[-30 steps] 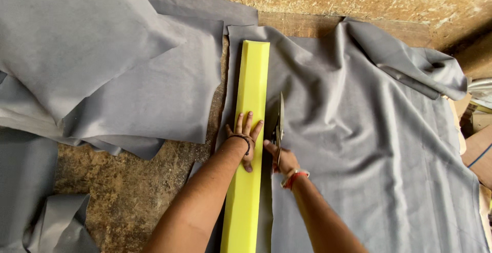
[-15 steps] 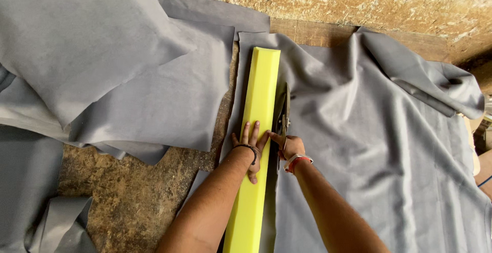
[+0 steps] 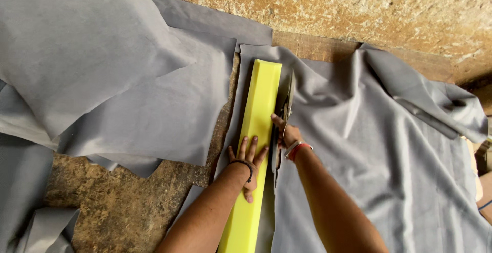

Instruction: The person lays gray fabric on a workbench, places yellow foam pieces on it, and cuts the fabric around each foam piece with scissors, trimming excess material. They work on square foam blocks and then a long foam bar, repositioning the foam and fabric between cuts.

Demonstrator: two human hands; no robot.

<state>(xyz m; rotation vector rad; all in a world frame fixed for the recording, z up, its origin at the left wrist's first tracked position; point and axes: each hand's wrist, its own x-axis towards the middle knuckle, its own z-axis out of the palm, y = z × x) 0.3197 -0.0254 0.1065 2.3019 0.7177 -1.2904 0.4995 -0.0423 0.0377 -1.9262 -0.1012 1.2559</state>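
Because the yellow bar (image 3: 256, 140) lies lengthwise on the grey cloth (image 3: 369, 145), it serves as a straight guide, and everything else sits in relation to it. It runs from the lower middle of the view up toward the wooden strip (image 3: 318, 48) at the far side, with the cloth's left border just past its left edge.

On top of the bar, near its lower half, the left hand (image 3: 248, 158) is spread flat, fingers fanned and pressed down, apparently to pin the bar and the cloth under it so that neither slips. A dark band circles that wrist.

Touching the bar's right edge, the scissors (image 3: 286, 107) point away from the person, blades along that edge, so the cut line appears to follow it. The right hand (image 3: 287, 136), wearing a red band at the wrist, is closed around the scissors' handles just right of the bar; how far the blades stand apart cannot be told.

Left of the bar, well apart from it, loose grey pieces (image 3: 118, 78) lie overlapped on the chipboard table (image 3: 118, 201). Right of the bar the cloth spreads wide and bunches into folds at its far corner.
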